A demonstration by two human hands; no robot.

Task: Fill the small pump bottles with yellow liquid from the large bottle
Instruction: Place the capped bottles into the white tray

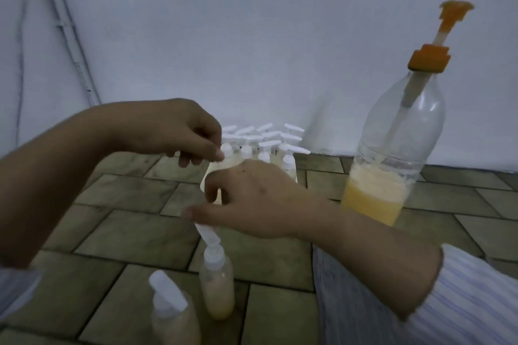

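My right hand grips a small pale bottle held above the floor; only a sliver of it shows between the fingers. Just above it, my left hand has its fingers curled and pinches the white pump top of that bottle. The large clear bottle with an orange pump stands to the right, yellow liquid filling its lower part. Two small pump bottles with yellowish liquid stand in front of me: one below my right hand, another blurred at the bottom edge.
A cluster of several small white-topped pump bottles stands behind my hands against the white wall. The floor is brownish tile. Striped cloth covers the lower right. A pipe runs down the wall at left.
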